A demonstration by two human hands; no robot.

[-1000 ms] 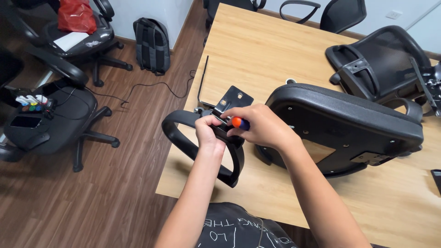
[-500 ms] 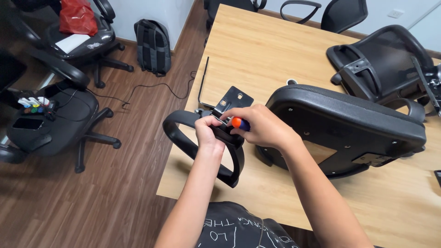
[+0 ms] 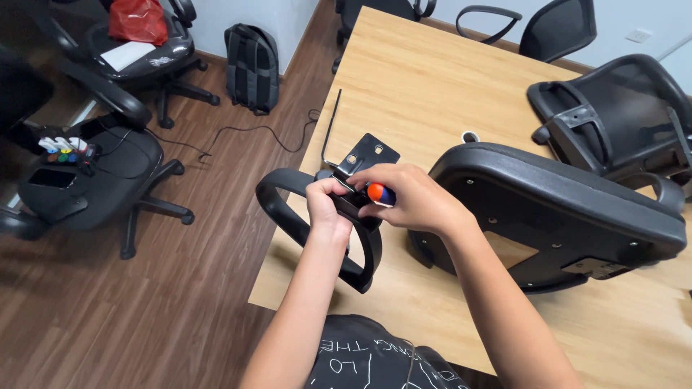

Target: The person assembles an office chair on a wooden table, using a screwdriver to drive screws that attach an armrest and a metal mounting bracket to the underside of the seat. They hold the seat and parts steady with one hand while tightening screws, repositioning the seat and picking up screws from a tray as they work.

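Note:
A black loop-shaped chair armrest [image 3: 288,216] hangs over the near left edge of the wooden table [image 3: 425,79]. My left hand [image 3: 328,209] grips its upper bar beside the black metal mounting bracket [image 3: 369,155]. My right hand [image 3: 407,198] is closed around a small screwdriver with an orange and blue handle [image 3: 380,194], held against the armrest right next to my left hand. The tool's tip is hidden by my fingers. An upturned black chair seat [image 3: 548,209] lies on the table just right of my hands.
A mesh chair back [image 3: 613,119] lies at the table's far right. A thin black rod [image 3: 330,126] rests near the left edge. Office chairs [image 3: 86,173] with small objects on them, a backpack [image 3: 252,68] and a cable [image 3: 238,133] are on the wooden floor to the left.

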